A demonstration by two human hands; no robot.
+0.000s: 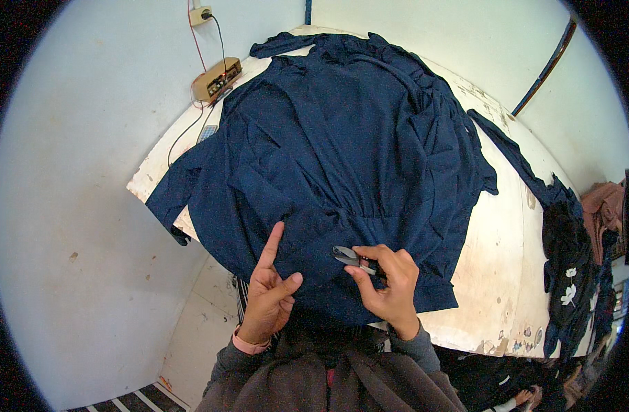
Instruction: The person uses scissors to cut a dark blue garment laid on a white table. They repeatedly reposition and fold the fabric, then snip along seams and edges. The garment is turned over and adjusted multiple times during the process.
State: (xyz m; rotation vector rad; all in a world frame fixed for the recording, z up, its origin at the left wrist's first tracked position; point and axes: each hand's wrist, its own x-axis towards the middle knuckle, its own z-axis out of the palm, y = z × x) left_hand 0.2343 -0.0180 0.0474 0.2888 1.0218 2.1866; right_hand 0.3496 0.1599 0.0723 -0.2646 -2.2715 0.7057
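A large navy-blue garment (342, 137) lies spread and creased over the table, gathered into folds near its middle. Between the thumb and fingers of my right hand (390, 281) is a pair of small thread snips (346, 256), their dark blades pointing left above the cloth. My left hand (270, 299) is at the garment's near edge, with its index finger pointing up and thumb out to the side. The other fingers are curled, and nothing shows in that hand.
The white, worn table (500, 295) extends to the right. A tan box with wires (217, 80) stands at the back left, below a wall socket (200, 15). Dark clothes with white flowers (567, 275) hang over the right edge. Another person's hand (524, 397) shows at the lower right.
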